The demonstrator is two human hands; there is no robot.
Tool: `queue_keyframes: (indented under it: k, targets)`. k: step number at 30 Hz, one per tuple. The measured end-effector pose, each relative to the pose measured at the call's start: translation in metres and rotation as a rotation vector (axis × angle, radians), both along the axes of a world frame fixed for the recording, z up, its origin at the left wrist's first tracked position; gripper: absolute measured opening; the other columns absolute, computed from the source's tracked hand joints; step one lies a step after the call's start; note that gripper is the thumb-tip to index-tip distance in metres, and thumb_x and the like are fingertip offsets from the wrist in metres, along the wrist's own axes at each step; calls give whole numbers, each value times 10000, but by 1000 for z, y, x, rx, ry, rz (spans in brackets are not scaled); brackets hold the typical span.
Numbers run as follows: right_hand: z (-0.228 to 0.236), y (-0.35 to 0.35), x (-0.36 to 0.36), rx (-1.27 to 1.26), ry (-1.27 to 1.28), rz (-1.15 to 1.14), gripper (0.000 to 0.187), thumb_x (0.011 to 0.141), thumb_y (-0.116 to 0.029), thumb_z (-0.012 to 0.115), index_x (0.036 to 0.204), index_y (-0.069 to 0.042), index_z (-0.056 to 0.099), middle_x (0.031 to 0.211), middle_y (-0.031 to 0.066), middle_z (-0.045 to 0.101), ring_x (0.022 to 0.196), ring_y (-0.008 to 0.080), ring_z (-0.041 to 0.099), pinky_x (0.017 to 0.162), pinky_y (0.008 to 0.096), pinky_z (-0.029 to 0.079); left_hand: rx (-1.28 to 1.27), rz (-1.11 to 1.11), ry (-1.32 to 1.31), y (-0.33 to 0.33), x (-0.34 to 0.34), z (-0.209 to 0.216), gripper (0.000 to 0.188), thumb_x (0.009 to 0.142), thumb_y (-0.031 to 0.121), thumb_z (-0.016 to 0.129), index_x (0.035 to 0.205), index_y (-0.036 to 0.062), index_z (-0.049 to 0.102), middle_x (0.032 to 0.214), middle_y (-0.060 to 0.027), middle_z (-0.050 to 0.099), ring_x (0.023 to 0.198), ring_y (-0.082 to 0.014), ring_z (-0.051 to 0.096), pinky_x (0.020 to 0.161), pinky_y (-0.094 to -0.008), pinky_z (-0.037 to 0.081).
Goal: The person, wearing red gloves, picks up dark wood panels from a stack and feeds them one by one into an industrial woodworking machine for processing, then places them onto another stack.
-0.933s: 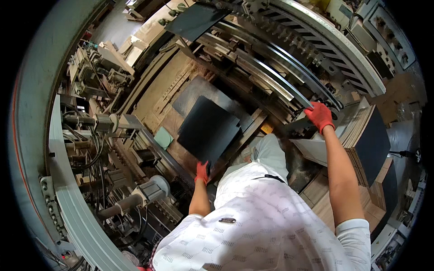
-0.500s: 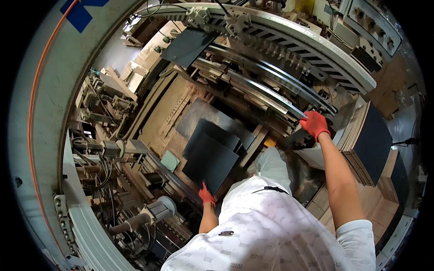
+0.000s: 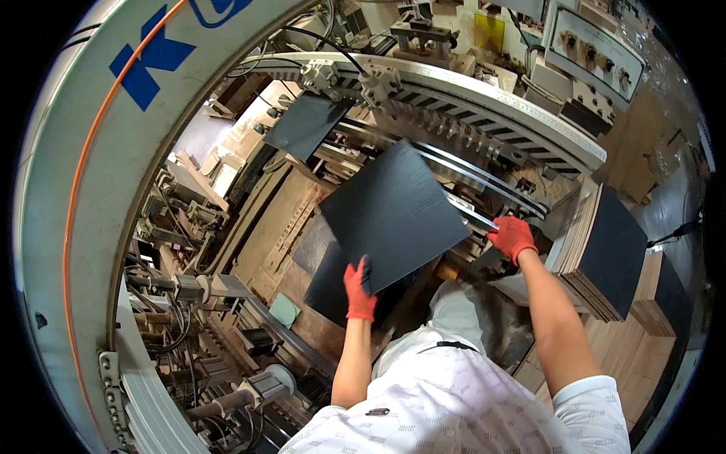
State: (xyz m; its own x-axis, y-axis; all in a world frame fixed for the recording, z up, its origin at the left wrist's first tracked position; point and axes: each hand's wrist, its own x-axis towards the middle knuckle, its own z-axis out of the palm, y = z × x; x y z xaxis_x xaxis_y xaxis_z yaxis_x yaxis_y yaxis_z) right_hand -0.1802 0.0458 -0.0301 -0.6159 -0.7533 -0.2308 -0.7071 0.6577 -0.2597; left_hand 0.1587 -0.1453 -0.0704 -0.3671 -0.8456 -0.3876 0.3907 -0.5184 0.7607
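Stack of dark-topped boards, green pad, grey motor

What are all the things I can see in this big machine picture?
Dark panel: one, black, tilted up over the machine, lower edge held.
Second dark panel: one, black, farther back under the curved rail.
Panel stack: one, black tops with tan edges, at the right.
Curved rail: one, pale metal, arching across the top.
Motor: one, grey, lower left.
Left hand: one, red glove, gripping the tilted panel's lower edge.
Right hand: one, red glove, resting on the machine beside the stack.
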Motion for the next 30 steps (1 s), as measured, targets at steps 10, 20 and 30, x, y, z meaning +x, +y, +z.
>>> queue_keyframes:
  k: [10,20,30]
  targets:
    - [-3,-9,-1,16,18,28,400,836,-423,660,1064,-99,712,1056,113,720,1039,304,667,914,407,525,2,224,3,14,-170,-8,375,922,218,720,1231,52,589,1150,-57,644,986,-217,598,867,-402,489]
    - [-5,-12,4,-25,44,76,322,830,-412,650,940,-113,695,914,118,712,905,329,674,788,433,529,72,390,115,-7,-218,-27,404,998,218,607,1353,44,526,1296,-109,603,1075,-270,603,950,-417,481]
    - [-15,3,-4,-91,49,42,341,808,-419,666,923,-99,696,929,137,712,925,342,673,802,435,534,116,360,86,-5,-247,-11,480,980,290,629,1396,92,495,1330,-133,593,1130,-301,599,999,-431,470]
